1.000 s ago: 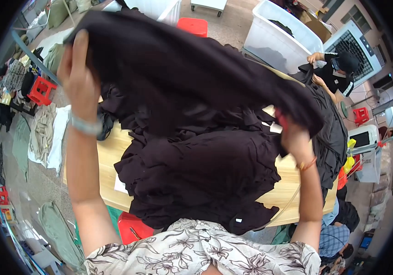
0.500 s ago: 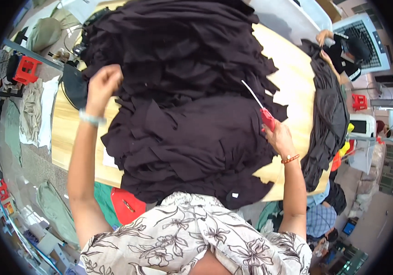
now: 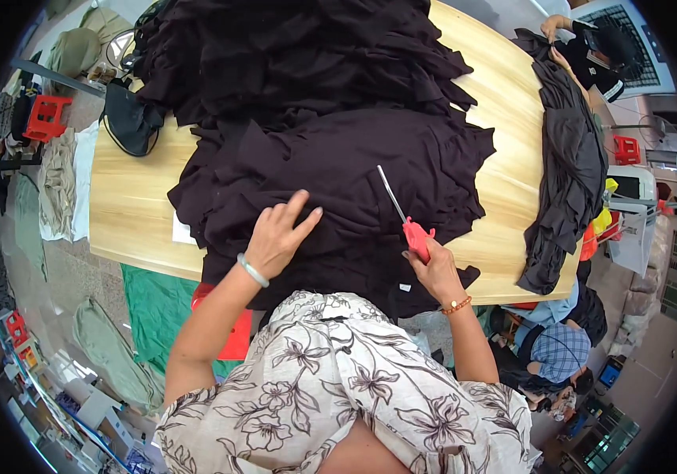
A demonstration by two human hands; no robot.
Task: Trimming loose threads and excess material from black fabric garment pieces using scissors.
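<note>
Dark, nearly black cloth pieces lie heaped on the table, a large far pile (image 3: 291,55) and a nearer pile (image 3: 330,174) with ragged edges. Over the near pile, my left hand (image 3: 277,237) is open with its fingers spread, at or just above the fabric. My right hand (image 3: 437,272) grips red-handled scissors (image 3: 419,238) at the near pile's right side. Their long, thin metal end points away and to the left above the cloth; the blades look closed. A small white label (image 3: 405,288) shows on the cloth near my right wrist.
The pale wooden table (image 3: 141,205) bears a black cap-like item (image 3: 129,118) at left and a long dark cloth bundle (image 3: 563,174) at right. A co-worker (image 3: 595,63) handles that bundle's far end. A red stool (image 3: 236,336) stands by my left arm, near green cloth (image 3: 161,308).
My left hand has come down from the upper left onto or over the near pile, its fingers spreading. My right hand has moved left and nearer with the scissors.
</note>
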